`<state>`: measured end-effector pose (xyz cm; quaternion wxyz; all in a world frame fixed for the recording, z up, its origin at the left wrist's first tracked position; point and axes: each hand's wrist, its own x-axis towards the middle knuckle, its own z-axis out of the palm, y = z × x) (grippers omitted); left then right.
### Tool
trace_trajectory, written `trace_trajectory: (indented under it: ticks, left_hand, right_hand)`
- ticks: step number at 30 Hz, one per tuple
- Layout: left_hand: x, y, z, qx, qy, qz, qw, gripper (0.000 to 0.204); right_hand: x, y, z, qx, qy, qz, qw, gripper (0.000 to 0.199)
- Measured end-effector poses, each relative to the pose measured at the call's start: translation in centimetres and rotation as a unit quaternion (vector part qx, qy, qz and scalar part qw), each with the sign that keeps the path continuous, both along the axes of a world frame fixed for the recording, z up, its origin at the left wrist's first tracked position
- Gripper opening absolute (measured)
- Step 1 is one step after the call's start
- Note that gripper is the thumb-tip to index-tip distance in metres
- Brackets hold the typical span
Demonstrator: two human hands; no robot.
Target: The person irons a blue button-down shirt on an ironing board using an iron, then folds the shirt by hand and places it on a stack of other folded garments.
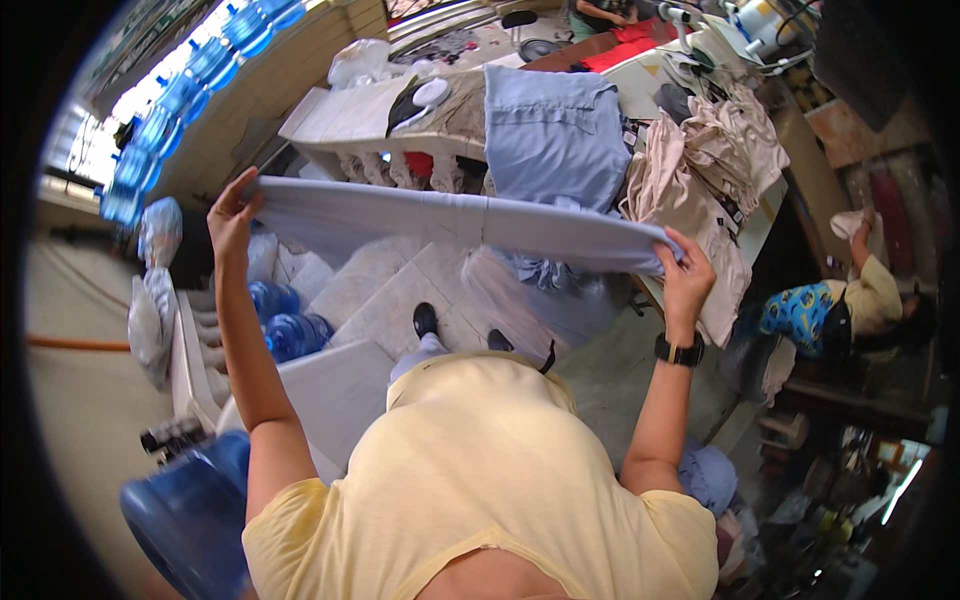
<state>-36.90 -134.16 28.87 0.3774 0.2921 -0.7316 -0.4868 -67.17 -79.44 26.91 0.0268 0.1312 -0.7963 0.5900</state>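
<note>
Between my two hands a long strip of light blue cloth (400, 207) is stretched out in the air, folded along its length. My left hand (233, 215) pinches its left end, and my right hand (688, 268) grips the right end between thumb and fingers. A dark watch sits on my right wrist. Just beyond the strip, a flat light blue garment piece (550, 135) with a seam across it hangs over the table edge. To its right lies a heap of beige cloth (690, 165), nearest to my right hand.
Blue water jugs (297, 336) stand on the floor at left, with a bigger one (190, 515) near my left elbow. More jugs line the far-left ledge. A white handheld fan (430, 93) lies on the white table (330, 115). A person (850, 305) works at right, another far back.
</note>
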Motion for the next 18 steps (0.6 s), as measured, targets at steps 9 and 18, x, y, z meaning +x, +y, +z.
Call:
trace_trajectory:
  ticks: [9, 18]
  left_hand:
    - [-11.1, -3.8, 3.9, -0.242, 0.002, 0.073, 0.967, 0.018]
    - [-15.3, -6.2, 9.1, -0.489, 0.024, 0.151, 0.859, 0.020]
  right_hand:
    - [7.6, -2.1, 1.9, 0.077, 0.160, -0.250, 0.952, 0.014]
    - [11.8, -3.2, 7.3, 0.158, 0.128, -0.021, 0.979, 0.019]
